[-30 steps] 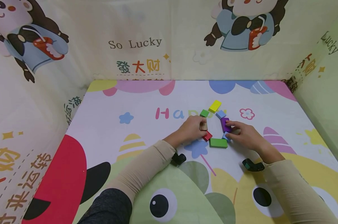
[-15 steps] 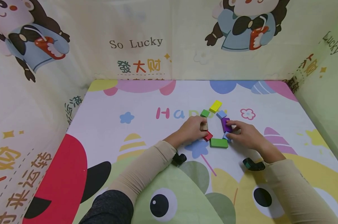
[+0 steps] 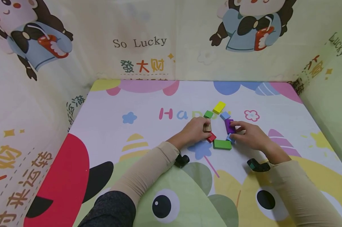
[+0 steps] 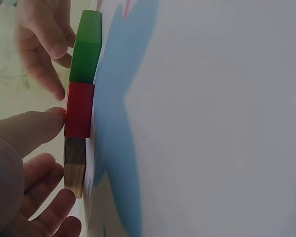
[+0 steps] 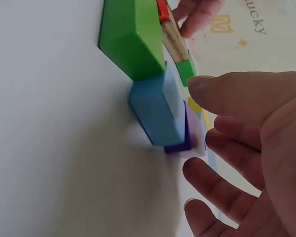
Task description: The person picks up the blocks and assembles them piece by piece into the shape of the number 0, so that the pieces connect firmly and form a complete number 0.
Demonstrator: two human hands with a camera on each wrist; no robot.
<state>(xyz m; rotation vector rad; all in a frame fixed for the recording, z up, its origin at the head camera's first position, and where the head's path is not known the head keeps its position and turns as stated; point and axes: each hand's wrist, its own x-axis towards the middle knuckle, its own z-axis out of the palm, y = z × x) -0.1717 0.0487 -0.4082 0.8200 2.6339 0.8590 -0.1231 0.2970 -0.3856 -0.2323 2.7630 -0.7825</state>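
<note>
Several coloured blocks form a rough ring on the table in the head view. On its left side my left hand (image 3: 191,132) touches the red block (image 4: 79,109) with the thumb, its other fingers beside the bare wooden block (image 4: 75,168). Across the ring, my right hand (image 3: 252,136) has fingertips at the purple block (image 3: 229,126) and the thumb by a blue block (image 5: 159,109). Neither hand plainly grips a block. A long green block (image 3: 222,144) closes the near side, touching the red and blue blocks.
At the ring's far side lie a small green block (image 3: 208,114), a yellow block (image 3: 219,107) and another blue block (image 3: 225,115). A patterned cloth (image 3: 159,101) covers the table. Printed curtains (image 3: 188,63) stand at the back and both sides.
</note>
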